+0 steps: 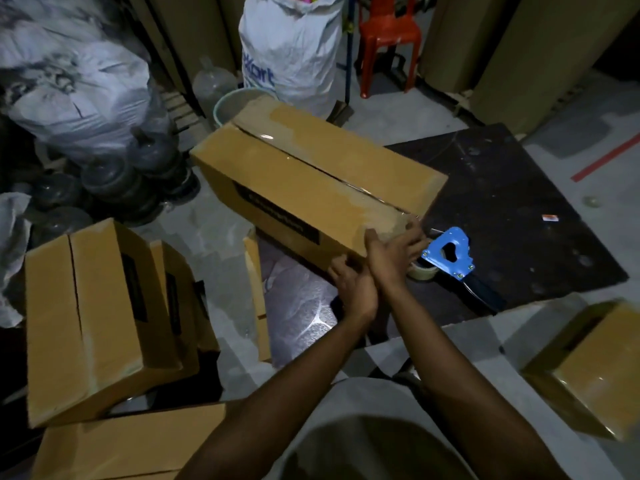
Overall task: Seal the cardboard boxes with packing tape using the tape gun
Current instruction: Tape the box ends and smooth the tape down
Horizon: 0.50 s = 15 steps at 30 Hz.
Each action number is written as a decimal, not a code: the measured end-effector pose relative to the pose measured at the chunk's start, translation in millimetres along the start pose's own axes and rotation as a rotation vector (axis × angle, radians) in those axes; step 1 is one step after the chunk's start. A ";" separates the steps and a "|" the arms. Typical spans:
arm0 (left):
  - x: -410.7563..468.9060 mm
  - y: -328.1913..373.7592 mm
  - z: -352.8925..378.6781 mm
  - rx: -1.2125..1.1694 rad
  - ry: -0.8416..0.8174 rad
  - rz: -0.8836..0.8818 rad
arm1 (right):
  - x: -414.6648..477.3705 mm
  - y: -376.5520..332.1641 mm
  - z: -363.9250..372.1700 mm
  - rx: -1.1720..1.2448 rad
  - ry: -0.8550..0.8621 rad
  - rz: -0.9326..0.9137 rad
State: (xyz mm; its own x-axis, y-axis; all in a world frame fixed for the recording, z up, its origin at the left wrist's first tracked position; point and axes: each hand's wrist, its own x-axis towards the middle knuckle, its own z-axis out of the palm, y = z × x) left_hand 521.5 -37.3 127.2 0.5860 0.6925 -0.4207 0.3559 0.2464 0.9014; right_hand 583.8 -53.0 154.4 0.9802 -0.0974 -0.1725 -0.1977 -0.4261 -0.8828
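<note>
Head: box [311, 174] lengthwise far-left to near-right

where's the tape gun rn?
Head view, right of centre: the tape gun lies on the dark board, just right of the right hand, at the near end of the long box.

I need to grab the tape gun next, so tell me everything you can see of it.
The tape gun lies on its side on the dark board, just right of the long cardboard box's near end. Its blue, metal-looking frame has an irregular cutout; a roll of pale tape sits at its left end and a dark handle points lower right. No hand holds it; the right hand, pressing on the box, is close beside it, contact unclear.
</note>
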 end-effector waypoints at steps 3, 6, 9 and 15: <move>-8.1 2.2 -7.0 0.093 -0.188 0.210 | 17.3 0.6 -28.0 -0.169 0.040 -0.128; 6.8 23.4 -11.4 0.403 0.037 0.659 | 14.3 4.7 -35.8 -0.358 0.019 -0.335; 36.1 36.0 -18.5 0.732 0.188 1.018 | 15.4 22.9 -40.4 -0.415 -0.070 -0.459; 58.0 21.9 -9.6 0.772 0.070 1.021 | 38.3 46.8 -67.8 -0.614 -0.044 -0.655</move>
State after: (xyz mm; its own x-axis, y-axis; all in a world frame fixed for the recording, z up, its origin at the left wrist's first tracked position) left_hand 556.3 14.8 123.5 0.8106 0.3740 0.4506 0.1115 -0.8539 0.5083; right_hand 611.3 -137.7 136.1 0.8960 0.3632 0.2555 0.4414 -0.7912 -0.4232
